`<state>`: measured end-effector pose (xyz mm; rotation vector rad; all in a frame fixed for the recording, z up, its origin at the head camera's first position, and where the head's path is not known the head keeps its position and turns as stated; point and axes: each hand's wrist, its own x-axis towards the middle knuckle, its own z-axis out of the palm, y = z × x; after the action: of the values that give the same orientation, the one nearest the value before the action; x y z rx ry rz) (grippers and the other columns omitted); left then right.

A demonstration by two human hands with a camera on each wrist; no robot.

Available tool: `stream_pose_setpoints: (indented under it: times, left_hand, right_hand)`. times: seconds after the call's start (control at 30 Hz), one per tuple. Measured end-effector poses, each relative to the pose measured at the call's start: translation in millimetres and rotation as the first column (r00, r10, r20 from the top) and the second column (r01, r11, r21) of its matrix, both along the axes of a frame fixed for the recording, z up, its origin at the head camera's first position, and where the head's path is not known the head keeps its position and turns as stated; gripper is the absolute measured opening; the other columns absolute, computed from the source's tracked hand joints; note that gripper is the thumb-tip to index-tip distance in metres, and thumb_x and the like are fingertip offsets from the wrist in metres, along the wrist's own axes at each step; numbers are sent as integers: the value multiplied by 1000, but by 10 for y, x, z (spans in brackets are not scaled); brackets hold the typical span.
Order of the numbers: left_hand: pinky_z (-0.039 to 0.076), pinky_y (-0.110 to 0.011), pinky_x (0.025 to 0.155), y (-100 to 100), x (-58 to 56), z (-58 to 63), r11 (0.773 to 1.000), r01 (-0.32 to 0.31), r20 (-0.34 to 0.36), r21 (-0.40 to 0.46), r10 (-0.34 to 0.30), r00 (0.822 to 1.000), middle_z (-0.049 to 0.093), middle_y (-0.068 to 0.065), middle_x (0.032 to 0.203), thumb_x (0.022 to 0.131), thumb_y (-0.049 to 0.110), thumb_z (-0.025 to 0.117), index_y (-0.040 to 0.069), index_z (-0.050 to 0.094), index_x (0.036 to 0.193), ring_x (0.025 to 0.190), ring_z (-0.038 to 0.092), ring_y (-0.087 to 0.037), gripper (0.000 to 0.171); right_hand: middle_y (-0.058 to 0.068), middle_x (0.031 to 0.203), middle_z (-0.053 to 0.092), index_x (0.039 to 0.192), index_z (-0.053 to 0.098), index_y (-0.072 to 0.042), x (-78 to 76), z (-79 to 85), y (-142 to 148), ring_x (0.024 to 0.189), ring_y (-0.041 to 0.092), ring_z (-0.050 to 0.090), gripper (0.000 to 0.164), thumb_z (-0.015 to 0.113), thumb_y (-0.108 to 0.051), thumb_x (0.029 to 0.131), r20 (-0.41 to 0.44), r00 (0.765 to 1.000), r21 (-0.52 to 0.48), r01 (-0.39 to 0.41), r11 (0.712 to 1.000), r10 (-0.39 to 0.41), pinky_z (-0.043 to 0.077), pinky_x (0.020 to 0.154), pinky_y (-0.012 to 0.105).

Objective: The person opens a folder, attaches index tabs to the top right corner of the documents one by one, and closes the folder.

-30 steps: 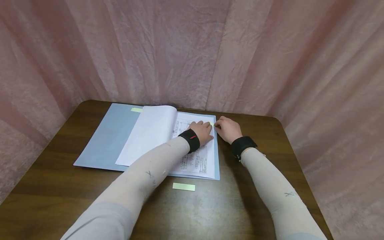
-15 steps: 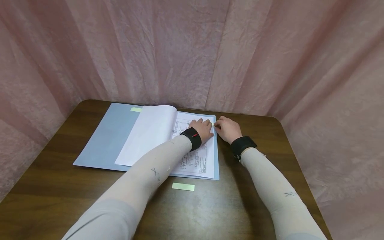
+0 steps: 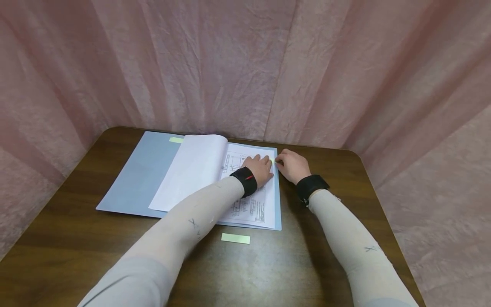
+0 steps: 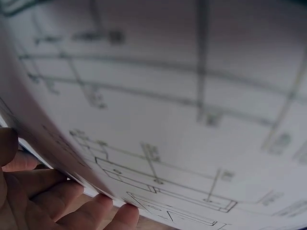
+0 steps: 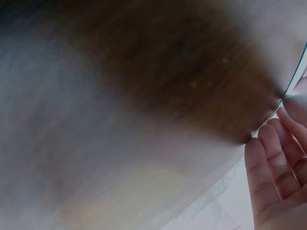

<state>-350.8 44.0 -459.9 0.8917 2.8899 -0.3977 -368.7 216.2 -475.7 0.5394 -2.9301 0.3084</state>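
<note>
A light-blue folder (image 3: 126, 187) lies spread on the table, holding white sheets. One white sheet (image 3: 188, 170) is turned over to the left, its top bowed up. On the right a page (image 3: 264, 213) with a printed technical drawing lies face up. My left hand (image 3: 258, 169) rests on this page with spread fingers, near its upper right edge. Close beside them my right hand (image 3: 292, 165) has thumb and forefinger together at the folder's right edge, pinching the end of a pale yellow-green sticky note (image 3: 272, 160), mostly hidden by the fingers.
Another sticky note strip (image 3: 235, 238) lies on the brown wooden table (image 3: 268, 273) in front of the folder. A further strip (image 3: 176, 140) is stuck at the top of the folder's left cover. A pink curtain (image 3: 238, 72) hangs behind the table.
The left hand has shifted very slightly over the page. The right hand stays at the folder's edge, and the folder and sheets lie as before.
</note>
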Motion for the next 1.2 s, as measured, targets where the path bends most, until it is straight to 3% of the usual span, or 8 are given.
stream_pose_setpoints:
  times: [0.2, 0.47, 0.7, 1.03, 1.2]
  left_hand:
    - [36, -48, 106, 11, -4, -82, 1000, 5, 17, -19, -5, 1000, 32, -4, 160, 105, 54, 35, 13, 33, 157, 143, 36, -29, 66]
    - [41, -45, 102, 26, 103, -39, 997, 41, -14, -66, -42, 999, 34, -6, 159, 105, 53, 34, 12, 35, 157, 140, 40, -28, 66]
    - [41, -46, 102, 36, 108, -59, 994, 59, -21, -91, -61, 998, 33, -7, 159, 106, 52, 31, 10, 32, 157, 139, 40, -28, 66]
    - [40, -48, 103, 39, 99, -53, 994, 67, -30, -86, -69, 997, 32, -8, 160, 106, 52, 31, 10, 30, 158, 141, 37, -29, 67]
    - [40, -47, 103, 19, 157, -57, 996, 69, -39, -50, -71, 997, 33, -7, 160, 106, 52, 32, 10, 32, 158, 142, 37, -30, 66]
  right_hand:
    - [2, 105, 61, 113, 74, -13, -11, -3, 15, 89, 20, 60, 23, 68, -24, 94, 16, 1000, 4, 20, 1000, -20, 49, 77, 38]
    - [2, 106, 62, 114, 74, -13, -6, 6, 46, 90, 20, 60, 24, 68, -24, 94, 22, 999, 8, 28, 1000, -28, 50, 77, 38]
    - [2, 107, 62, 114, 74, -12, 5, 11, 66, 89, 20, 60, 24, 68, -24, 94, 19, 999, 4, 30, 1000, -30, 50, 77, 38]
    - [2, 106, 62, 114, 74, -12, -14, 13, 93, 89, 20, 60, 24, 67, -24, 95, 7, 1000, -9, 23, 1000, -23, 49, 77, 37]
    - [3, 110, 62, 120, 72, -11, 70, 31, 117, 93, 19, 60, 30, 66, -26, 95, 49, 999, -59, 24, 998, -21, 49, 80, 39]
